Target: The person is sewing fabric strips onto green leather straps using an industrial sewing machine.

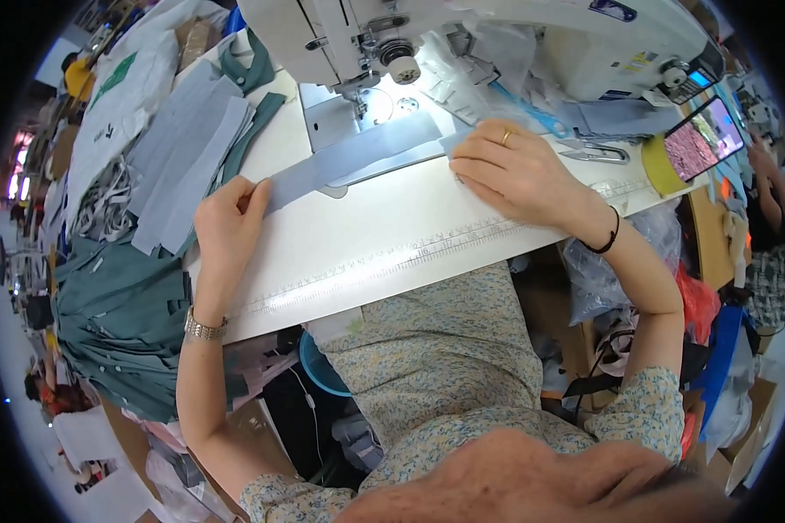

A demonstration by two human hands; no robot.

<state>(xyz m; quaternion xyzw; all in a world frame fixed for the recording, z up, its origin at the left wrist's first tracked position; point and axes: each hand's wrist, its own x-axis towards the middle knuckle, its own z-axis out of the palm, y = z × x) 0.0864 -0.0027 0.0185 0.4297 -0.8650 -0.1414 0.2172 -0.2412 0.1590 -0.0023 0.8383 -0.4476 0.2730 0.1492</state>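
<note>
A long light grey-blue fabric strip (353, 152) lies across the white sewing table (349, 261) and the metal plate below the needle of a white sewing machine (314, 39). My left hand (231, 227) pinches the strip's left end between thumb and bent fingers. My right hand (510, 174), with a ring, holds the strip's right end under curled fingers, just right of the plate; the fingertips are partly hidden. Metal snips (593, 152) lie right of this hand. A clear printed ruler (384, 266) runs along the table's front edge.
Grey-blue pieces (179, 157), a white bag (118, 105) and green garments (118, 322) crowd the left. A phone (702, 139) on a yellow stand is at right, near light-blue scissors (541, 118). Plastic bags (602, 261) hang below. Other people (772, 200) appear at the edges.
</note>
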